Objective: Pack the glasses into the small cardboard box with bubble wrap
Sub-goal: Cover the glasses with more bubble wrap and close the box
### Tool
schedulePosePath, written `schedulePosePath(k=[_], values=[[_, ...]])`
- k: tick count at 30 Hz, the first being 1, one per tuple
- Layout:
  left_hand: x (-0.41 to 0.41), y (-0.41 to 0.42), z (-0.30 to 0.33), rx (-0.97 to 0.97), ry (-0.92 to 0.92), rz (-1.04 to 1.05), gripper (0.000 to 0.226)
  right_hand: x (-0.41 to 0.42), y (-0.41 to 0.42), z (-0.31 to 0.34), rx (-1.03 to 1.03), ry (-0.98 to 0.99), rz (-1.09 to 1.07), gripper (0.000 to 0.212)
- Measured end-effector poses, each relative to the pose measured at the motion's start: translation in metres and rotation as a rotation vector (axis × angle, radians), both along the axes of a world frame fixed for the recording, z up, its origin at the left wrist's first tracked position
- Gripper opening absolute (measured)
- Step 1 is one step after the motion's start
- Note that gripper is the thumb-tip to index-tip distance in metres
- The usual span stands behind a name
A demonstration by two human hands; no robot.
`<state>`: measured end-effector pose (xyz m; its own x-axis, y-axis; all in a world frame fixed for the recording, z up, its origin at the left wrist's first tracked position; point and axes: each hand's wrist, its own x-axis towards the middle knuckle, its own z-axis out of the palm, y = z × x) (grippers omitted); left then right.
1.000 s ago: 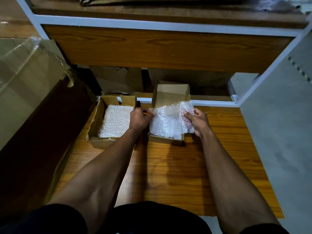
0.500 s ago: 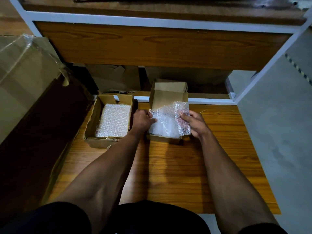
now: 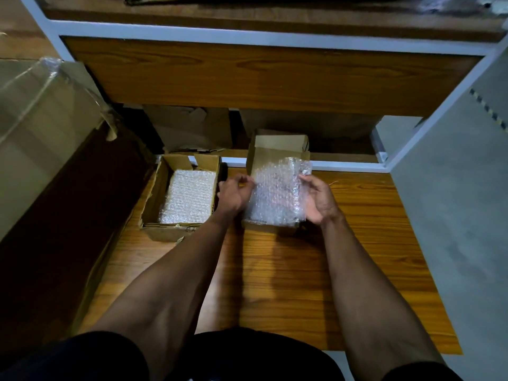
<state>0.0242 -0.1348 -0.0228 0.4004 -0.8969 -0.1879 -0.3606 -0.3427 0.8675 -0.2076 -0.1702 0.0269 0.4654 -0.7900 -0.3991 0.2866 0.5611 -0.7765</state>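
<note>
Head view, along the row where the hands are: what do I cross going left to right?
Large taped carton → open box lined with bubble wrap → left hand → bubble wrap sheet held over the small cardboard box → right hand → bare wooden tabletop.

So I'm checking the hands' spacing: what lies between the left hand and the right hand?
In the head view, the bubble wrap sheet spans between the left hand and right hand, over the small cardboard box.
</note>
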Motion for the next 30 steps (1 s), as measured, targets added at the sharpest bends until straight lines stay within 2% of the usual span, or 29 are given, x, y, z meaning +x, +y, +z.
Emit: schedulePosePath(k=[4, 6, 9, 11, 13, 15, 17, 19, 22, 23, 27, 30], values=[[0.001, 0.005, 0.011, -0.015, 0.31, -0.02, 0.045, 0.008, 0.001, 0.002, 0.035, -0.022, -0.064, 0.047], [0.002, 0.007, 0.017, -0.038, 0.402, -0.034, 0.054, 0.012, 0.001, 0.002, 0.041, -0.043, -0.083, 0.054], [0.002, 0.007, 0.025, -0.075, 0.481, -0.096, 0.043, 0.017, -0.001, 0.002, 0.03, -0.046, -0.136, 0.052], [0.002, 0.008, 0.033, -0.063, 0.59, -0.13, 0.034, 0.018, -0.002, 0.002, 0.02, -0.04, -0.153, 0.05], [0.003, 0.01, 0.039, -0.044, 0.707, -0.17, 0.034, 0.018, -0.003, 0.0, 0.0, -0.049, -0.152, 0.044], [0.007, 0.009, 0.038, -0.009, 0.782, -0.194, 0.053, 0.016, -0.004, -0.002, -0.026, -0.032, -0.164, 0.04], [0.011, 0.01, 0.036, 0.005, 0.856, -0.215, 0.063, 0.013, -0.004, -0.004, -0.032, -0.007, -0.174, 0.049], [0.013, 0.009, 0.034, 0.011, 0.928, -0.213, 0.056, 0.01, -0.002, -0.003, -0.043, -0.012, -0.164, 0.046], [0.012, 0.01, 0.039, -0.015, 1.007, -0.224, 0.015, 0.007, 0.002, -0.005, -0.017, 0.007, -0.164, 0.044], [0.013, 0.01, 0.038, -0.022, 1.024, -0.217, 0.008, 0.005, 0.003, -0.005, -0.011, 0.013, -0.168, 0.046], [0.014, 0.01, 0.041, -0.045, 1.046, -0.223, 0.012, 0.004, 0.0, -0.007, -0.046, 0.05, -0.217, 0.035], [0.014, 0.009, 0.039, -0.047, 1.035, -0.199, 0.016, 0.001, -0.009, -0.019, -0.07, 0.073, -0.206, 0.062]])
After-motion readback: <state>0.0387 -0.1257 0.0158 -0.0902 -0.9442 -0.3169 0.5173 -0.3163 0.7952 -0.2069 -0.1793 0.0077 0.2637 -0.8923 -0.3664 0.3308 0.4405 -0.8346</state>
